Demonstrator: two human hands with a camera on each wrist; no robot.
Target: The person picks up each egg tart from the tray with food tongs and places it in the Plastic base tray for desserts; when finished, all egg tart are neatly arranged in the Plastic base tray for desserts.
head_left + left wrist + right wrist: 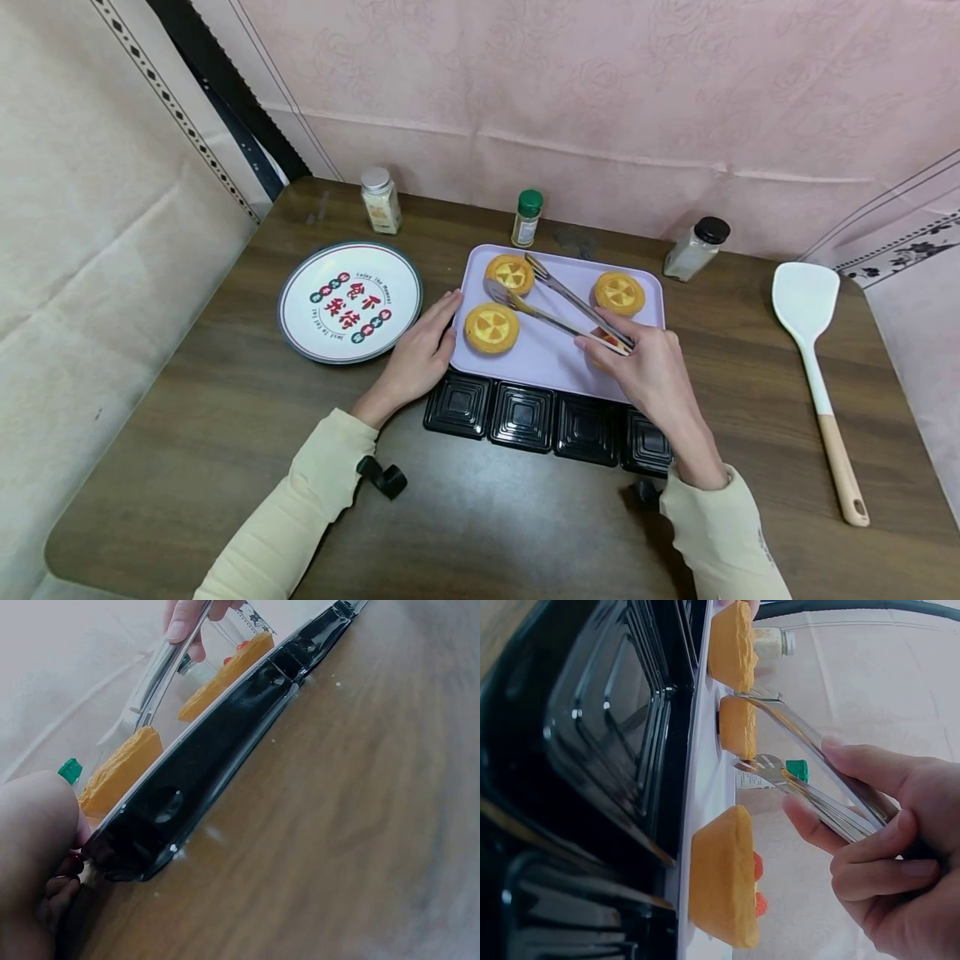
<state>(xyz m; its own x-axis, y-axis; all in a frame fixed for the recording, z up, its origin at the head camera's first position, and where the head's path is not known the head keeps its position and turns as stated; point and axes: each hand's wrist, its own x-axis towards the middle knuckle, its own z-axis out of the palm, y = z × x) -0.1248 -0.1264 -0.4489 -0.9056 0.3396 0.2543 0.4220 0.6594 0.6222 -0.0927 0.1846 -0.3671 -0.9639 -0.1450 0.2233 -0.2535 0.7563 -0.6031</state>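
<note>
A lilac tray (555, 358) holds several yellow egg tarts, among them one at the back left (510, 273), one in front of it (491, 327) and one at the right (618, 292). My right hand (611, 337) pinches metal tongs (555, 304), whose open tips flank the back-left tart; a further tart (724, 877) lies partly hidden under that hand. The tongs (802, 757) and right hand (877, 825) show close in the right wrist view. My left hand (438, 329) rests with straight fingers against the tray's left edge. The left hand (37, 847) fills the left wrist view's lower left corner.
A black tray with several compartments (547, 417) lies in front of the lilac tray. A printed plate (348, 302) sits to the left. Three spice jars (380, 200) (527, 217) (697, 247) stand by the wall. A white spatula (813, 358) lies at the right.
</note>
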